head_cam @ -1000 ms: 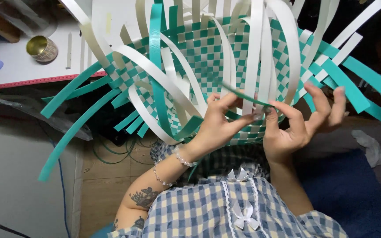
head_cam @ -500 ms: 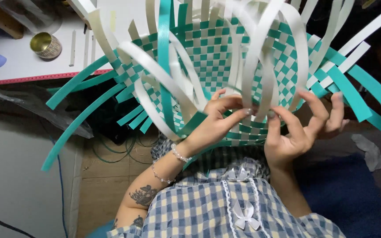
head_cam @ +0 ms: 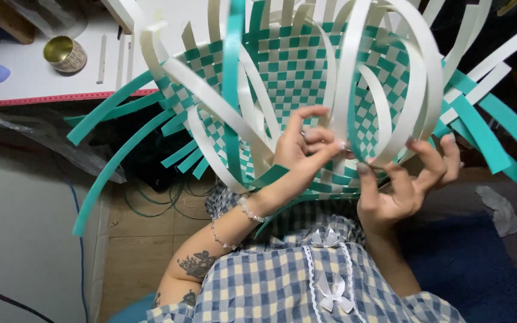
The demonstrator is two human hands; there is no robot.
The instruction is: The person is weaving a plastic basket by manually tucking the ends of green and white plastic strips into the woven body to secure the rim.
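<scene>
Item: half-woven basket (head_cam: 297,78), teal and white strips. Left hand (head_cam: 300,152) pinches a white strip (head_cam: 345,90); right hand (head_cam: 411,182), grip wide, steadies the rim. Weaving underway; next move needs threading care.

— How is the left hand (head_cam: 303,149) set?
— Raised, wrist bent, fingers curled inward, fingertips (head_cam: 324,136) pinched together in a closed grip. The tattooed forearm slants up from the lower left.
— And the right hand (head_cam: 405,182)?
— Palm toward the body, fingers spread and hooked upward, grip loose, thumb standing apart. Its forearm rises almost straight.
</scene>
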